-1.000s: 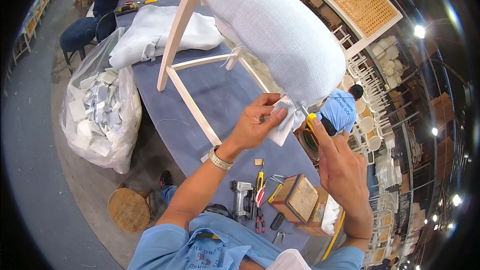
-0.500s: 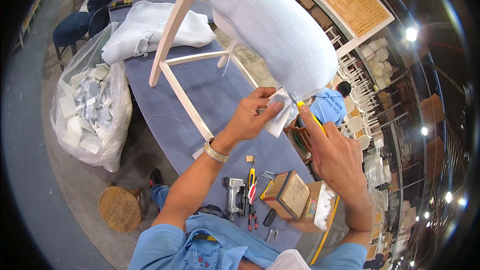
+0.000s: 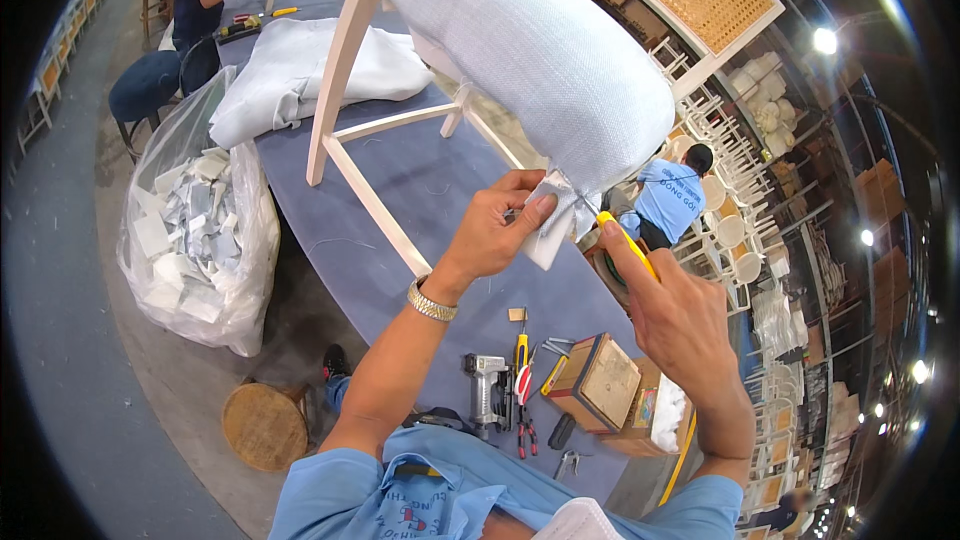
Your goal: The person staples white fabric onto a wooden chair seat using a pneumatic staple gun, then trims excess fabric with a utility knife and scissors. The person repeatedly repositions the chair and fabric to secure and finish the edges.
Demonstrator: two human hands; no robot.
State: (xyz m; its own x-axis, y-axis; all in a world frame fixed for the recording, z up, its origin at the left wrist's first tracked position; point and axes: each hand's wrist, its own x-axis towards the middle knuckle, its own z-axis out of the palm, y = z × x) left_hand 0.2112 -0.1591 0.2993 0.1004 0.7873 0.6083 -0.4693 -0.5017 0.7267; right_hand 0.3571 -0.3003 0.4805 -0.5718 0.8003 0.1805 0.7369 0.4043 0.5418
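Closest to you, at six o'clock on the blue-grey workbench [image 3: 400, 180], lie a pneumatic staple gun [image 3: 487, 390], red-handled pliers [image 3: 523, 395], a small wooden box [image 3: 598, 380] and a carton of white stuffing [image 3: 664, 410].

Above those, your left hand [image 3: 497, 230] pinches a loose flap of white fabric [image 3: 556, 225] between thumb and fingers, pulling it taut off the chair's edge. Your right hand [image 3: 675, 315], at three o'clock of the flap, is clenched around a yellow-handled cutter [image 3: 622, 243], tip aimed at the fabric's root.

Step in hand, as judged: trimming surplus cover at the seat corner. The next cut calls for steady tension from the left and a blade kept flush to the frame, clear of your thumb.

The upholstered chair [image 3: 520, 35] lies tipped on the bench at twelve o'clock, pale wooden legs [image 3: 335, 90] toward ten, woven light-grey cover smooth and tight over the padding.

Farther out: a clear bag of offcuts [image 3: 195, 230] at nine, a round stool [image 3: 264, 426] at seven, folded white cloth [image 3: 300, 70] at eleven, a seated person in dark clothes [image 3: 190, 10] beyond.
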